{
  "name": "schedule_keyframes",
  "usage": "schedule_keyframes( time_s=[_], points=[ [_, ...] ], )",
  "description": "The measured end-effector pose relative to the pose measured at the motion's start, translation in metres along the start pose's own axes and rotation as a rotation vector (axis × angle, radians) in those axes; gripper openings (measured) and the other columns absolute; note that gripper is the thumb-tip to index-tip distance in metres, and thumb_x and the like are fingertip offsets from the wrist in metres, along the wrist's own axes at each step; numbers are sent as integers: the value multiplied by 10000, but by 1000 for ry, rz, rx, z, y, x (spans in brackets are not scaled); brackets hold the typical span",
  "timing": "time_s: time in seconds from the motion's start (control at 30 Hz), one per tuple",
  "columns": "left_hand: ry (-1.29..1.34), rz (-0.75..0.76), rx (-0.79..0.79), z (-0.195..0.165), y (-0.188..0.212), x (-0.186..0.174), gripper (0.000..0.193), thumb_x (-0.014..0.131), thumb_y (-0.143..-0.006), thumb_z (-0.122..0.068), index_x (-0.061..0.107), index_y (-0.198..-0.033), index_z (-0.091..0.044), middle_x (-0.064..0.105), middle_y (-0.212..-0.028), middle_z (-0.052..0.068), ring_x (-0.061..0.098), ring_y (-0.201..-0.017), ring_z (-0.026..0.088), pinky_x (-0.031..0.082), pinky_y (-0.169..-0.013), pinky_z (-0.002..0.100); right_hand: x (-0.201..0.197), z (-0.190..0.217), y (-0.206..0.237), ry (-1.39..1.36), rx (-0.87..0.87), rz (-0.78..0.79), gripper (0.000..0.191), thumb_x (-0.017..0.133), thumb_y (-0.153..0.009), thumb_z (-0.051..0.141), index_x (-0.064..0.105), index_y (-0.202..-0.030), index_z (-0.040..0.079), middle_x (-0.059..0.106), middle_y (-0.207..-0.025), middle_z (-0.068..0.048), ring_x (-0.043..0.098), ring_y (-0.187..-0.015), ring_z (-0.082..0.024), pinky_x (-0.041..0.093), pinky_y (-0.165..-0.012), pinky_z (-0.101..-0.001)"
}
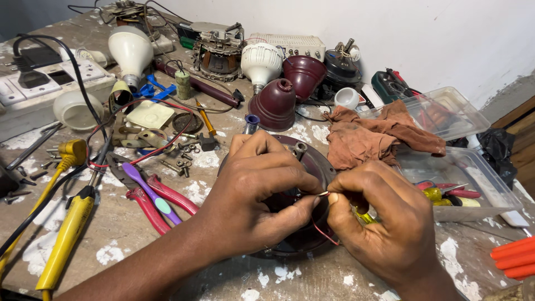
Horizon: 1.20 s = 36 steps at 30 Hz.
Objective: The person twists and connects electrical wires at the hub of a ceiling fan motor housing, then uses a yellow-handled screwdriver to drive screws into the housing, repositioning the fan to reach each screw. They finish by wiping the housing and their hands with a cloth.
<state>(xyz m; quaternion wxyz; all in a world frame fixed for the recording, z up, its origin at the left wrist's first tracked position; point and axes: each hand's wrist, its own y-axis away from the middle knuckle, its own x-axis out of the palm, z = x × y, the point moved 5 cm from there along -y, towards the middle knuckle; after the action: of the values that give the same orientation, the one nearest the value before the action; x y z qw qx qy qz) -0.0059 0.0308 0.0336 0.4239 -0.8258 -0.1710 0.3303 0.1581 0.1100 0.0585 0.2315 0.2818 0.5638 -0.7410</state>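
Head view. Left hand (253,195) curled over a dark maroon round housing (312,234), fingers narrowed, thumb and forefinger pinched on the bare end of a thin red wire (322,231). Right hand (382,220) close against the left, fingertips almost touching it, pinched on the same wire end and closed around a yellow-handled tool (362,216), mostly hidden in the palm. Red wire looped down from the pinch point, between the two hands, lying over the housing. Housing seated on the table (122,223) directly beneath both hands, largely covered by them; a metal stub (300,149) visible just beyond the left hand's knuckles.

Left of the left hand: red-handled pliers (161,203) with a purple-handled tool (146,187) laid across them, flat on the table. Further left, a yellow soldering iron (66,239) and a yellow plug (72,151). Loose screws and nuts (186,156) scattered beyond the pliers.

Beyond the left hand: two maroon bell-shaped covers (276,106), two white lamp bulbs (131,53).

Beyond the right hand: crumpled brown rag (373,136), draped partly over a clear plastic tray (473,184). Orange handles (512,257) at the far right of the right hand, at the frame edge.
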Motion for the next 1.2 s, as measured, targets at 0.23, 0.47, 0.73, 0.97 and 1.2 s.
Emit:
schedule_keyframes(
  time_s=[0.23,0.47,0.73,0.97,1.2],
  points=[
    [-152,28,99,-4,2,3,221,830,-793,-219,771,-996,-153,700,-948,-34,586,-979,218,372,-907,416,24,-48,28,-548,820,98,63,648,-855,34,684,-808,11,571,-655,12,441,-558,-34,333,-481,-222],
    [-167,53,147,-7,5,7,254,841,-764,-228,775,-1006,-184,691,-994,-57,586,-1027,214,382,-960,422,33,-72,53,-992,1200,262,128,623,-912,71,636,-813,-9,444,-588,22,312,-432,-56,204,-374,-240],
    [-64,10,5,2,2,1,199,822,-804,-221,778,-982,-143,712,-934,-35,586,-960,194,389,-910,388,8,-29,13,-384,485,139,130,741,-850,23,713,-976,21,674,-821,-16,627,-719,-79,496,-602,-218],
    [92,-23,-100,8,-1,0,121,801,-831,-233,770,-896,-136,723,-853,-42,590,-885,154,402,-907,359,-5,11,-5,7,43,-29,214,786,-844,35,694,-1036,28,679,-882,-58,680,-769,-129,524,-652,-263],
    [124,-24,-137,11,0,1,119,793,-812,-228,753,-860,-126,716,-843,-33,590,-873,154,419,-917,353,-7,10,-1,24,-18,-69,184,769,-850,13,665,-1002,30,673,-855,-52,688,-748,-135,540,-656,-273]
  ],
)
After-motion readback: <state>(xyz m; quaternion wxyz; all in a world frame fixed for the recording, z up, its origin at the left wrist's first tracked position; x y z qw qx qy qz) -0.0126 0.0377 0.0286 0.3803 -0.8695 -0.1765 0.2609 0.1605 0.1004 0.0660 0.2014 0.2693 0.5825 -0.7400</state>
